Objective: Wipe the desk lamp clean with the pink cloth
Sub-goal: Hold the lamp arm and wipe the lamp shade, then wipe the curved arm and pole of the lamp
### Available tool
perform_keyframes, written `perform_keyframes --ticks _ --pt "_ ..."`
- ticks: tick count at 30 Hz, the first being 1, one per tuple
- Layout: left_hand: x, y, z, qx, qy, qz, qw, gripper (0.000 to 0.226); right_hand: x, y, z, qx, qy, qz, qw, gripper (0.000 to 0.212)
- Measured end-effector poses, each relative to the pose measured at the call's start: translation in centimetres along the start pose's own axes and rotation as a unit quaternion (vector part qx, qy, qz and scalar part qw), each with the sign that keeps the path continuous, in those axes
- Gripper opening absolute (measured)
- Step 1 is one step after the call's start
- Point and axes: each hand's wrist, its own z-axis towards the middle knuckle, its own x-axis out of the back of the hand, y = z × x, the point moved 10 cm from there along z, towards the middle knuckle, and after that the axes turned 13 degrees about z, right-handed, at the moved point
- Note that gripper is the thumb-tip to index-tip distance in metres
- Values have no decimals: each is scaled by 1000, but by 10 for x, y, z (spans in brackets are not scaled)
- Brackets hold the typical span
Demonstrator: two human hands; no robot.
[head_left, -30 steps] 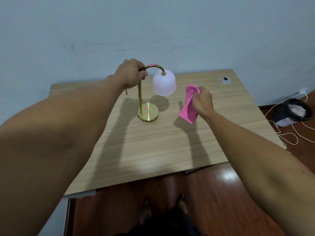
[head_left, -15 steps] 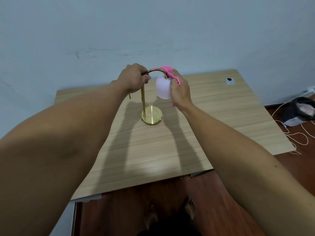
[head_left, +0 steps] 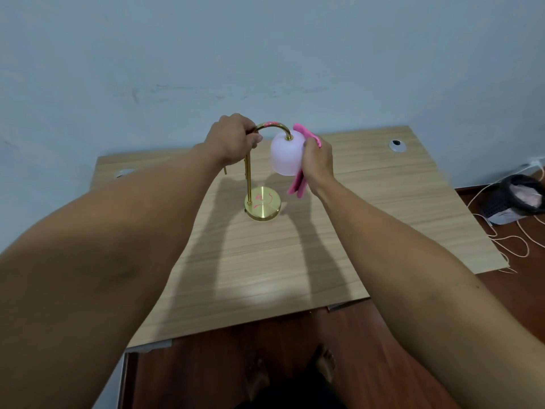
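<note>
**A:** Where's your desk lamp [head_left: 262, 184]?

**B:** It stands upright on the wooden desk [head_left: 368, 219]. Your left hand [head_left: 233, 140] is clenched round the gold arch beside the frosted shade [head_left: 284, 153].

**A:** And the other?

**B:** Your right hand [head_left: 318, 160] pinches the pink cloth [head_left: 298, 187] against the shade's far side. The cloth is soft and limp; the shade looks smooth and probably fragile, so press gently and steady the lamp by the stem.
</note>
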Motion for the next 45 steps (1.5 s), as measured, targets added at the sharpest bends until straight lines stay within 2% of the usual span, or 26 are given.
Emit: perform_keyframes --ticks 1,4,6,8,11,14,16,18,20,23,26,28,31,34,39,43,45 --pt "1 0 0 2 2 2 1000 25 -2 -4 -2 3 1 -1 1000 57" --pt "2 1 -1 0 4 22 1000 26 -17 -32 -20 139 -37 -38 989 52" --pt "2 4 -1 -5 3 36 999 27 -17 -32 -23 186 -34 -34 981 55" --pt "4 5 -1 -7 6 51 999 28 -12 -24 -15 128 -16 5 992 58" --pt "4 5 -1 -7 7 61 998 29 -3 3 -6 -20 -16 64 998 59" --pt "4 3 -2 -3 7 49 999 29 3 27 -2 -81 -32 121 989 59" --pt "3 0 -1 2 2 32 999 28 13 47 -2 -130 1 151 980 49" --pt "2 -2 -1 3 -4 26 1000 27 25 65 -8 -177 51 169 968 29" --pt "3 -2 -1 5 -13 20 1000 26 31 66 -13 -189 82 189 960 21" --pt "1 -3 -2 12 -45 -4 999 28 35 31 -15 -133 112 189 966 22" --pt "0 -11 -2 17 -85 -45 995 26 27 -26 -20 8 121 136 983 37" --pt "3 -19 1 18 -93 -69 993 23 16 -53 -27 96 127 146 976 38" --pt "7 -19 1 10 -99 -78 992 13 -18 -65 -37 152 65 160 973 45" --pt "7 -20 -3 22 -87 -102 991 13 -61 -62 -54 211 -35 48 976 51" --pt "6 -28 -7 25 -63 -116 991 12 -87 -36 -60 265 -111 -164 944 60" --pt "5 -26 -9 22 -45 -102 994 9 -77 -38 -43 222 -74 -140 962 62" --pt "4 -29 -9 26 -42 -95 994 6 -79 -44 -45 227 -65 -148 960 65"
